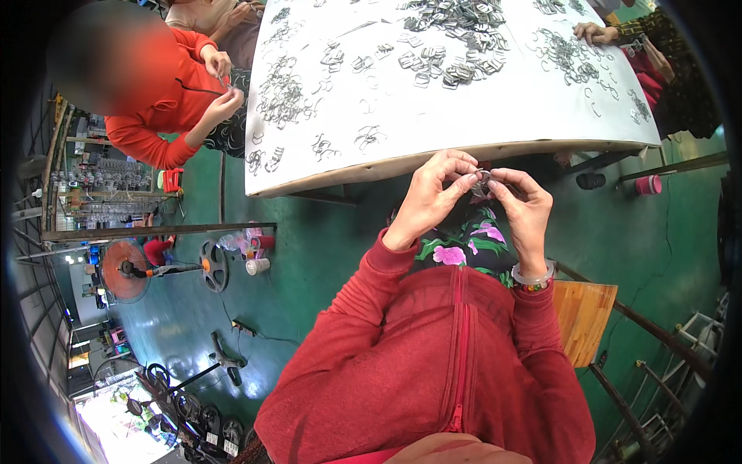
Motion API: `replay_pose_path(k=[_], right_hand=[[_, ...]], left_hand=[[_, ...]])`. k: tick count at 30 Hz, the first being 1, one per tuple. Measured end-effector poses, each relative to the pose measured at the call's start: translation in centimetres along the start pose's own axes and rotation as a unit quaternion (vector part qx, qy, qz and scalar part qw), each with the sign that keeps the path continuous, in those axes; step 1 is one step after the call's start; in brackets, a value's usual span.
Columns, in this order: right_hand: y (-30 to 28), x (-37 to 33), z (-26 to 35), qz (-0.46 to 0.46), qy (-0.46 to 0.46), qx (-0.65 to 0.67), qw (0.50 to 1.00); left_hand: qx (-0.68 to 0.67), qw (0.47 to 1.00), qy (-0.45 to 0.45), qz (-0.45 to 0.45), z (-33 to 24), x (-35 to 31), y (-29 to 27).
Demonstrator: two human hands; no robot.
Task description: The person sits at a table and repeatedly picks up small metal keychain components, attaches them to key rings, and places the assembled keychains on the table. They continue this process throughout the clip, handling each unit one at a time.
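Note:
My left hand (437,192) and my right hand (527,209) meet just off the near edge of the white-topped table (440,116), above my lap. Thumbs and forefingers of both are pinched on one small, shiny curved metal ring (483,176). Fingertips hide part of it, so I cannot tell whether a second piece is joined to it. On the tabletop, a big pile of flat metal buckles (460,46) lies toward the back. Loose C-shaped metal rings (284,94) are scattered on the left, with a small group of curved rings (369,138) nearer me.
A person in an orange-red jacket (147,139) handles a small piece at the table's left. At the right, another person's hand (595,33) rests by more C-shaped rings (572,58). A standing fan (125,271) is at left; a wooden seat (583,317) is beside me.

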State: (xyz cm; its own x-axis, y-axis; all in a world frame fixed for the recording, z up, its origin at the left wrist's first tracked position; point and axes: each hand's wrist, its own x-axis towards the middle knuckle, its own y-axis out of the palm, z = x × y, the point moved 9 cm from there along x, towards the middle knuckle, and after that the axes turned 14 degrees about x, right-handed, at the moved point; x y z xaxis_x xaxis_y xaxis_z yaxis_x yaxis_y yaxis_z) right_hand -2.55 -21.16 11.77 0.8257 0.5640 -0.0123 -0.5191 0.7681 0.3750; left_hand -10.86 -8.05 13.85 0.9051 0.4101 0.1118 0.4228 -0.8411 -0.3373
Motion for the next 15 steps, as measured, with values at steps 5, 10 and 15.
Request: replay_pose_path(k=[5, 10, 15], right_hand=[[2.0, -0.3, 1.3, 0.061, -0.095, -0.094, 0.989], [0.6, 1.9, 2.0, 0.068, -0.06, -0.06, 0.994], [-2.5, 8.5, 0.9, -0.01, -0.007, -0.092, 0.996]], left_hand=[[-0.051, 0.999, 0.0, 0.001, 0.9, -0.2, 0.8], [-0.111, 0.991, -0.06, 0.042, 1.2, 0.1, 1.6], [-0.064, 0.995, -0.054, 0.048, 1.3, 0.2, 1.7]])
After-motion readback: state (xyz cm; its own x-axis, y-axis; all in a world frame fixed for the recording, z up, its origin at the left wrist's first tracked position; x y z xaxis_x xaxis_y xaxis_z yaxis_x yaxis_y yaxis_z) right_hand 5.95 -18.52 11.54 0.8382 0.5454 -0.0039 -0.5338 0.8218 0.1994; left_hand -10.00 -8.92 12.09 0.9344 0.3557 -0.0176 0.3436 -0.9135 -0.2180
